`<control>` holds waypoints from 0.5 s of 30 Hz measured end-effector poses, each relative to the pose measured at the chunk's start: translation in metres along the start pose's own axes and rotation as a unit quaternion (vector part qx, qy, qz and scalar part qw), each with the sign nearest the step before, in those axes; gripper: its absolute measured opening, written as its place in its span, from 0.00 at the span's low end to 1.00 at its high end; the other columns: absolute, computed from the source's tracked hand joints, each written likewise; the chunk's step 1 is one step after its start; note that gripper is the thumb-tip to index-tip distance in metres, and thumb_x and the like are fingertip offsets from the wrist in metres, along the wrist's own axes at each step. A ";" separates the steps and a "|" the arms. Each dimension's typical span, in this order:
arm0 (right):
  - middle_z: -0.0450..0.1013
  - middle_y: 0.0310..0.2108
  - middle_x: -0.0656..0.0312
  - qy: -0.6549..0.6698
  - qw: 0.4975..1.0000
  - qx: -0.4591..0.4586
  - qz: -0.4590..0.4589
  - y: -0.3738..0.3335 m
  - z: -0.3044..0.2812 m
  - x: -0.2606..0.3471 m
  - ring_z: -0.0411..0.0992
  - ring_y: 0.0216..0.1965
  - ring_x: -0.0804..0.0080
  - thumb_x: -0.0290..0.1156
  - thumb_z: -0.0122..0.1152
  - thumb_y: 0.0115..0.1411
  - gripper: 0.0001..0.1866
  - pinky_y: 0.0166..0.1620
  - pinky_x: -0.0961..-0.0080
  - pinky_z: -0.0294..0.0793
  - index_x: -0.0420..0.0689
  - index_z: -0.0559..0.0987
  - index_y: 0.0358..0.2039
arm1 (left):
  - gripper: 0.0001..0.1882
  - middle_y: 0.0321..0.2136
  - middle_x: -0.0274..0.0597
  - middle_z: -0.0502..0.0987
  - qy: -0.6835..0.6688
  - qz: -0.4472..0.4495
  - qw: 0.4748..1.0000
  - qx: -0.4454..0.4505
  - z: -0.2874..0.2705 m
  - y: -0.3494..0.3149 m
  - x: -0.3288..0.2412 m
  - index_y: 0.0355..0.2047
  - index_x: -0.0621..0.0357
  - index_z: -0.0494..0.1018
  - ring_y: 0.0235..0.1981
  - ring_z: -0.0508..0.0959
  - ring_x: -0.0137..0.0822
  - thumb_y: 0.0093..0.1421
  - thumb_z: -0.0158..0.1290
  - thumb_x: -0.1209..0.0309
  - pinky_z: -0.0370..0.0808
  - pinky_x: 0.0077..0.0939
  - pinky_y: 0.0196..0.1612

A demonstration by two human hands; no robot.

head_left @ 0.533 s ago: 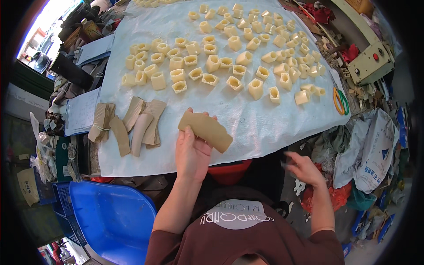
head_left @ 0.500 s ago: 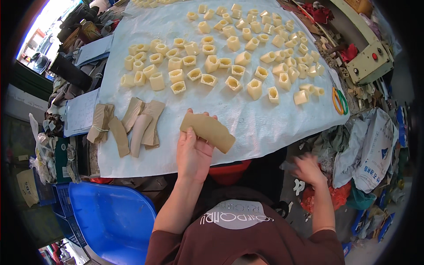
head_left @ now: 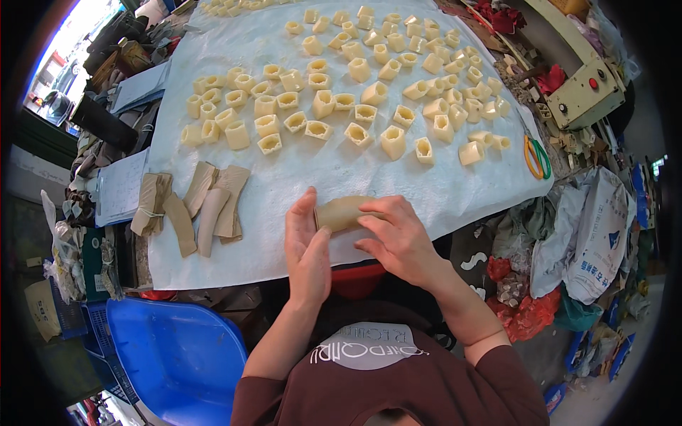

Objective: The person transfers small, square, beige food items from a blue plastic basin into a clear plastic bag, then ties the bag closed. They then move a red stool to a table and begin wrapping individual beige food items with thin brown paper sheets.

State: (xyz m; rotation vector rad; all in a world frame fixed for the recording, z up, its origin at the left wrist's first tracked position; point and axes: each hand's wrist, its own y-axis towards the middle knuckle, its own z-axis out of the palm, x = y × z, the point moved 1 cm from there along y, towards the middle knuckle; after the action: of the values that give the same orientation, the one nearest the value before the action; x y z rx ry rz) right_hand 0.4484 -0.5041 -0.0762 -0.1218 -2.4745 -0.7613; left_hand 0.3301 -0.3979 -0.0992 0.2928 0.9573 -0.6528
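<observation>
A curved tan piece of what looks like leather (head_left: 338,213) is held over the near edge of the covered table, between my two hands. My left hand (head_left: 307,248) grips its left end, thumb on the near side and fingers behind. At the right end, the thumb and fingers of my right hand (head_left: 398,238) close on the piece. Several similar tan strips (head_left: 211,213) lie in a loose group to the left, one bundle (head_left: 150,202) tied with string. Beyond my hands stand many hollow cream blocks shaped like shoe heels (head_left: 359,133).
A pale sheet (head_left: 284,174) covers the table. Scissors with orange and green handles (head_left: 538,157) lie at its right edge, below a control box with a red button (head_left: 588,91). A blue tub (head_left: 167,355) sits lower left; plastic bags (head_left: 593,234) and pale scraps (head_left: 474,261) are at right.
My right hand has come from over the floor at the right, where a pale scrap was at its fingers, onto the leather piece. The piece has turned more level in my left hand.
</observation>
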 end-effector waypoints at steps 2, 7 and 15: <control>0.66 0.42 0.58 -0.017 1.000 0.016 -0.010 0.007 0.010 -0.002 0.66 0.41 0.59 0.28 0.68 0.40 0.20 0.42 0.63 0.66 0.41 0.72 0.35 | 0.22 0.52 0.48 0.62 0.115 0.056 0.992 0.007 -0.013 0.001 -0.010 0.49 0.66 0.60 0.57 0.61 0.37 0.52 0.39 0.86 0.54 0.35 0.61; 0.67 0.37 0.59 -0.053 0.994 0.083 -0.044 0.023 0.026 -0.006 0.66 0.38 0.62 0.26 0.66 0.40 0.15 0.40 0.68 0.68 0.40 0.73 0.31 | 0.17 0.44 0.47 0.70 0.230 0.052 0.972 0.022 -0.047 -0.010 -0.026 0.45 0.65 0.64 0.49 0.68 0.36 0.54 0.40 0.83 0.61 0.30 0.55; 0.66 0.32 0.60 -0.139 0.978 0.132 -0.083 0.031 0.028 -0.007 0.66 0.35 0.65 0.25 0.59 0.43 0.08 0.38 0.75 0.71 0.39 0.72 0.26 | 0.13 0.39 0.43 0.72 0.240 0.031 0.970 0.034 -0.056 -0.020 -0.030 0.41 0.66 0.66 0.43 0.70 0.31 0.55 0.42 0.84 0.65 0.23 0.48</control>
State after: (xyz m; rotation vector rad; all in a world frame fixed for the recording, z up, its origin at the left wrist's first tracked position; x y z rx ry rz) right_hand 0.4486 -0.4630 -0.0839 0.0837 -2.8557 -0.5021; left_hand 0.2684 -0.3735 -0.1049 0.5561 1.3839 -0.5665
